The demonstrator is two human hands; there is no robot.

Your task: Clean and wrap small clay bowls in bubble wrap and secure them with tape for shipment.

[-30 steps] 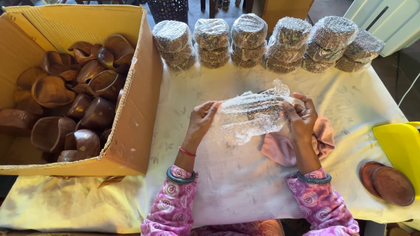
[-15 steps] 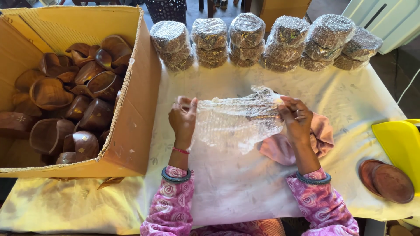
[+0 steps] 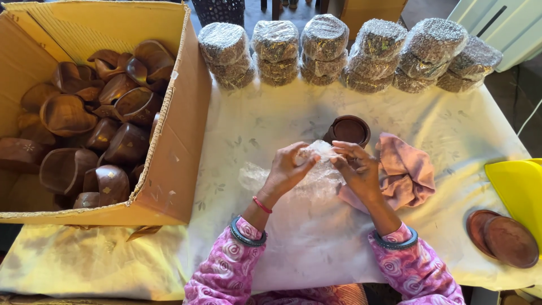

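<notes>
Both of my hands pinch a clear sheet of bubble wrap (image 3: 307,178) low over the white tablecloth (image 3: 316,248). My left hand (image 3: 287,170) grips its left part, and my right hand (image 3: 357,168) holds its right edge. Just beyond my fingers stands a round dark wooden bowl (image 3: 349,130). A pink cloth (image 3: 403,172) lies crumpled beside my right hand.
A large cardboard box (image 3: 175,141) full of dark wooden bowls fills the left side. Several bubble-wrapped stacks (image 3: 324,48) line the table's far edge. At the right edge lie two round wooden lids (image 3: 502,237) and a yellow tray (image 3: 519,186).
The bubble wrap was held up and spread wide between my hands; now it is lowered to the table and bunched, my hands close together, uncovering the wooden bowl behind.
</notes>
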